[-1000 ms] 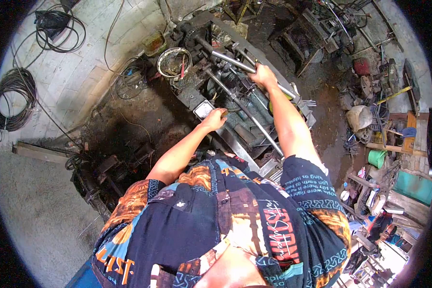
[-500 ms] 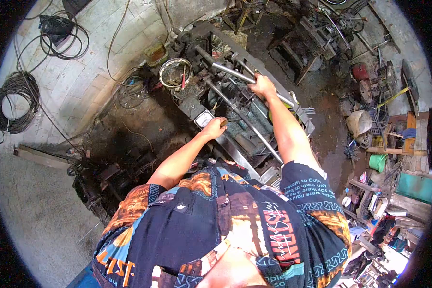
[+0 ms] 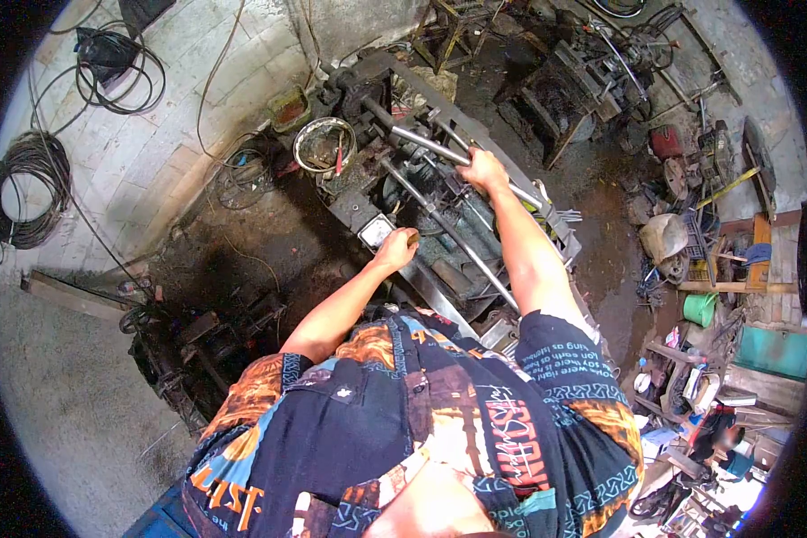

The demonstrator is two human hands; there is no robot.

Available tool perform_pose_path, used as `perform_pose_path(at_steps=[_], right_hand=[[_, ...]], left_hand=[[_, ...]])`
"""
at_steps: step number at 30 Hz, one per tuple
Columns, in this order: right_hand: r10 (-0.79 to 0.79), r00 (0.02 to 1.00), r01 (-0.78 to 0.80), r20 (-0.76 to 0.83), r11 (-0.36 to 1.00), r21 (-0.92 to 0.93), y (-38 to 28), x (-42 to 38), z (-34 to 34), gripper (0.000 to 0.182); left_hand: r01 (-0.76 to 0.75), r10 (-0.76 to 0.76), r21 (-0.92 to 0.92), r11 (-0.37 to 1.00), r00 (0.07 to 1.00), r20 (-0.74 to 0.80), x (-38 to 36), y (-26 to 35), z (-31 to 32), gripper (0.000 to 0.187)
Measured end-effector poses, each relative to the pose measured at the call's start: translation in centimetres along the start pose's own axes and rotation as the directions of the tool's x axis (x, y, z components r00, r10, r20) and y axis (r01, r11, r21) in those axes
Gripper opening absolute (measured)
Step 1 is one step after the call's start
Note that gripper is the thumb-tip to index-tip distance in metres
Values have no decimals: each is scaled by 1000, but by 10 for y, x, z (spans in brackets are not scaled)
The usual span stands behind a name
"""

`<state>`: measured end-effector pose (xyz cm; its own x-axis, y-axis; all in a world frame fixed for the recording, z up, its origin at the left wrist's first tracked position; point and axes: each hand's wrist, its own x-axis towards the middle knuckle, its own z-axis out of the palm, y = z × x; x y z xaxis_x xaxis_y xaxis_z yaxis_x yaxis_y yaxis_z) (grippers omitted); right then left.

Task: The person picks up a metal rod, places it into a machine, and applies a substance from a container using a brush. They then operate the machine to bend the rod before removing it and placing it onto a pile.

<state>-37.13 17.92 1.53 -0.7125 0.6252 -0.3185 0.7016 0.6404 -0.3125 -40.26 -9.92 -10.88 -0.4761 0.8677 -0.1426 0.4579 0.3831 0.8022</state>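
My right hand (image 3: 484, 170) is closed round the upper metal bar (image 3: 429, 143), which slants across a greasy machine (image 3: 462, 211). Below it a second long rod (image 3: 448, 229) runs the same way towards my body. My left hand (image 3: 396, 248) is closed at the machine's near left side, beside a small white-faced plate (image 3: 376, 231). Its fingers curl round something small and brownish that I cannot make out. A round pan (image 3: 325, 146) with a red-handled tool (image 3: 339, 160) in it rests at the machine's far left corner.
Coiled black cable (image 3: 27, 190) hangs on the left wall. Dark machinery (image 3: 206, 350) stands at lower left. A second machine (image 3: 569, 99) is at the upper right. Along the right lie a green bucket (image 3: 699, 309), a pale container (image 3: 664, 235) and heaped scrap.
The view has shifted slightly. Both hands appear a little further left, my right hand still on the bar and my left still beside the white-faced plate.
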Motion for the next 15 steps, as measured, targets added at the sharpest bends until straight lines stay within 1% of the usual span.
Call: perform_pose_path(at_steps=[3, 6, 9, 15], right_hand=[[-3, 1000, 3, 20, 1000, -7, 0, 2, -3, 52], [-1, 999, 3, 38, 999, -35, -2, 0, -8, 55], [-22, 1000, 23, 10, 999, -26, 0, -1, -6, 56], [10, 999, -10, 36, 1000, -14, 2, -4, -5, 55]], left_hand=[[9, -10, -40, 999, 1000, -17, -1, -1, 4, 29], [-24, 23, -14, 1000, 999, -36, -1, -4, 4, 27], [-22, 21, -20, 1000, 999, -46, -1, -6, 5, 26], [-25, 24, -17, 1000, 997, -69, -4, 0, 3, 25]])
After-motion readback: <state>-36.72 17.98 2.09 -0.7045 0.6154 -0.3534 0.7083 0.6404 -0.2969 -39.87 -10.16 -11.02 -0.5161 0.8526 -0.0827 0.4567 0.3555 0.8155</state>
